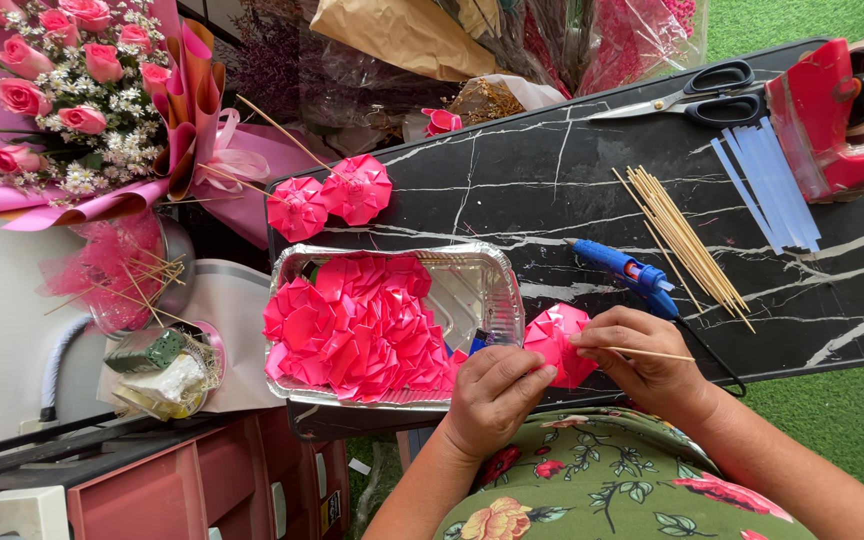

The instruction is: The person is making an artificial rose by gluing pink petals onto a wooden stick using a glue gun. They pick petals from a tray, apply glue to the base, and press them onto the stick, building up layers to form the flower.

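Note:
My left hand (493,392) grips a pink folded paper flower (556,337) near the front edge of the black marble-look table (552,190). With its fingers pinched, my right hand (642,355) holds a thin wooden skewer (652,353) whose tip meets the flower. A foil tray (487,285) just left of my hands is filled with several pink paper flowers (357,325). Two more paper flowers on skewers (332,198) lie beyond the tray. A blue glue gun (624,268) rests right behind my right hand.
A bundle of wooden skewers (687,245), clear glue sticks (767,185), black-handled scissors (702,95) and a red tape dispenser (837,110) lie on the table's right. A pink rose bouquet (62,100) is at far left. Green turf (852,420) surrounds the table.

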